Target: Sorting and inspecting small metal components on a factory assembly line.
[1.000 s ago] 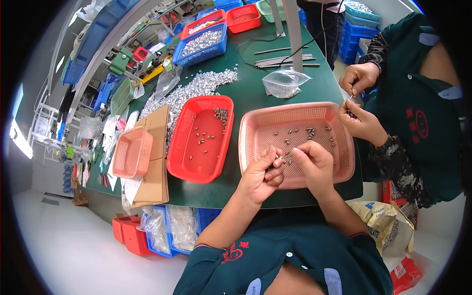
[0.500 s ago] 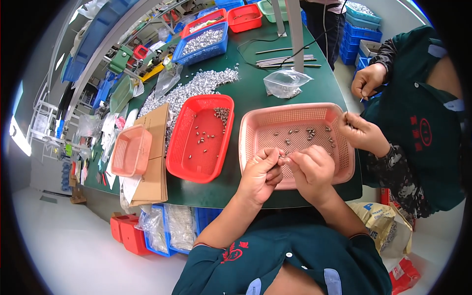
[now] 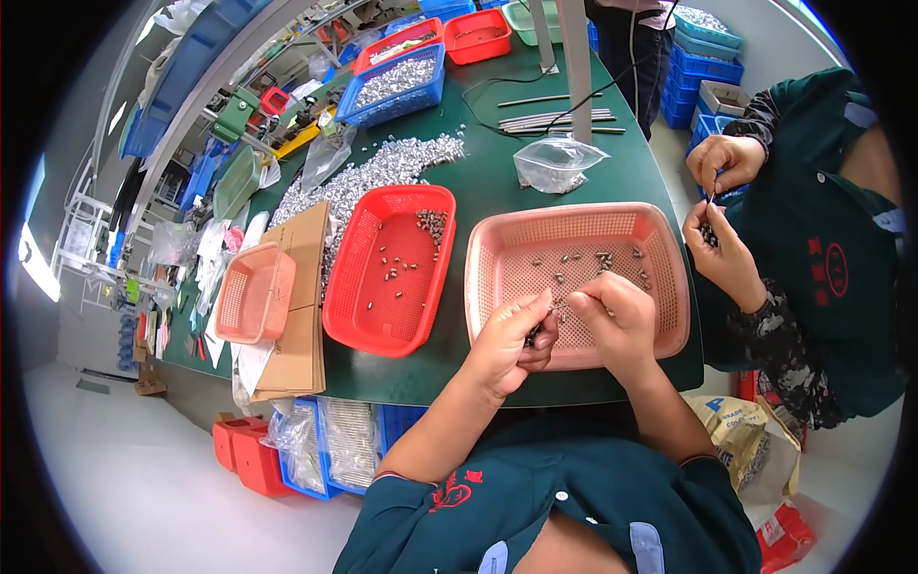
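Over the near side of a pink mesh basket [image 3: 574, 226], my two hands are held close to each other. Curled fingers of my left hand [image 3: 514, 346] hold several small dark metal fittings [image 3: 532, 337] against the palm, with its thumb pointing up. My right hand [image 3: 620, 320] is closed, thumb pressed to the bent index finger; whatever it pinches is too small or hidden to make out. More of these short metal fittings [image 3: 604, 260] lie scattered on the basket's floor. To the left stands a red basket [image 3: 387, 325] with similar fittings loose and heaped at its far right corner.
A co-worker's hands [image 3: 722, 196] work beside the basket's right edge. Behind it are a clear plastic bag [image 3: 555, 165], a metal post [image 3: 579, 86] and metal rods [image 3: 555, 121]. A heap of silvery parts [image 3: 382, 167], cardboard [image 3: 296, 330] and a small pink basket [image 3: 254, 297] lie left.
My fingertips, which met over the basket, are now apart; my right hand has moved slightly right and up. The co-worker's two hands have come together.
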Tool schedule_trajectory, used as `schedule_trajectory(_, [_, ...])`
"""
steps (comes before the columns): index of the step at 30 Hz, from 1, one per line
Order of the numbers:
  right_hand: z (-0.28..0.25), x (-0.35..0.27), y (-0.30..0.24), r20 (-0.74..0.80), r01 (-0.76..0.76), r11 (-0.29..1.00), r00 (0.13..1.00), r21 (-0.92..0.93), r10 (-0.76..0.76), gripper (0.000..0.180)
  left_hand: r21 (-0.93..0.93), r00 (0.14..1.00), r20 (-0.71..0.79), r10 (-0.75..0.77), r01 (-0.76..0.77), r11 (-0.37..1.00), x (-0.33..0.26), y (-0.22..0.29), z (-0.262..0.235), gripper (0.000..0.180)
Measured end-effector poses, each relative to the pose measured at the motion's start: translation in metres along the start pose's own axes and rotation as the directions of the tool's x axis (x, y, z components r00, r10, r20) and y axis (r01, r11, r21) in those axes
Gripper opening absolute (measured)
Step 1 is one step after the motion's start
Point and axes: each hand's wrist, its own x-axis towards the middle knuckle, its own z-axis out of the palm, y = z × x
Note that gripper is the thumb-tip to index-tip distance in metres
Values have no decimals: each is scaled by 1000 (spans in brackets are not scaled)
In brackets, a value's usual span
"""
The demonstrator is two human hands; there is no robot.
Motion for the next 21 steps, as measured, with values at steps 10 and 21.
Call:
schedule_trajectory(10, [0,-3,7,31,-69,988,997,136,65,9,33,999,49,12,-14,999,-9,10,1,23])
schedule_trajectory(21, [-2,-14,6,58,-383,813,915,440,400,9,-231,865,-431,257,-381,896,-20,61,-66,51])
